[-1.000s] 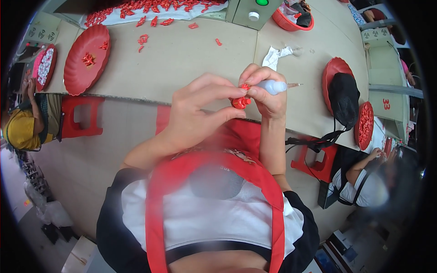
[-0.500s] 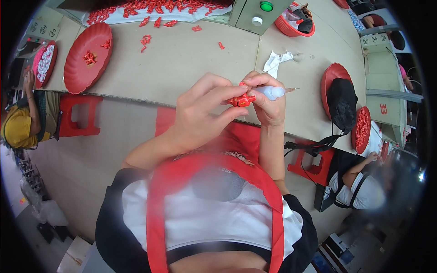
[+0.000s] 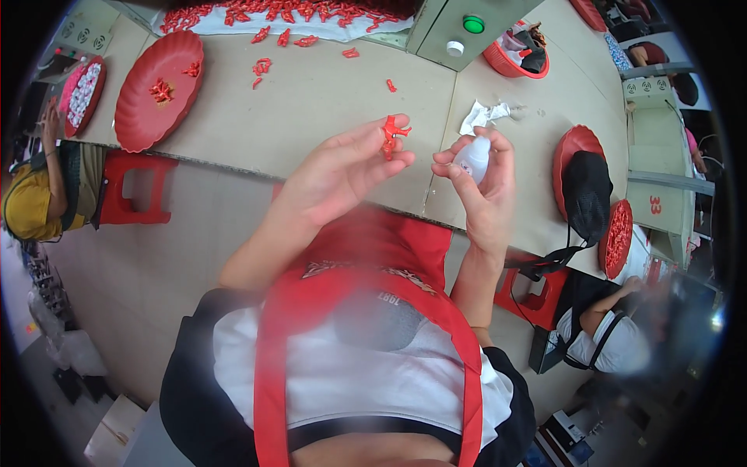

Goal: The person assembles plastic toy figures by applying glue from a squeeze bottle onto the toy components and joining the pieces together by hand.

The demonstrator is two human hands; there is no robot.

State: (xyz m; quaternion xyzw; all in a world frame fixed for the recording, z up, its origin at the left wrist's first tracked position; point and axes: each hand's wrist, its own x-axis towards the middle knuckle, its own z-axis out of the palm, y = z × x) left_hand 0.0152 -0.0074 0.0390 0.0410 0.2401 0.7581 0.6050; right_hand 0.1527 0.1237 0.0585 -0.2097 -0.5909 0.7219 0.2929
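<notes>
Left hand (image 3: 342, 165) pinches a small, glossy red, branching plastic-looking piece (image 3: 391, 131) over the flat beige tabletop (image 3: 311, 109), seemingly to leave most exposed, while the right hand (image 3: 489, 191) grips a whitish, rounded plastic-looking bottle (image 3: 471, 159).

I see a small, glossy red piece (image 3: 391, 133) with stubby limbs branching off, held lengthwise at the tips of the left fingers (image 3: 398, 159). Near it, not touching, a pale bluish-white bottle (image 3: 472, 159) tilts in the right fingers (image 3: 504, 159), its tapered end pointing away from the person's body.
</notes>
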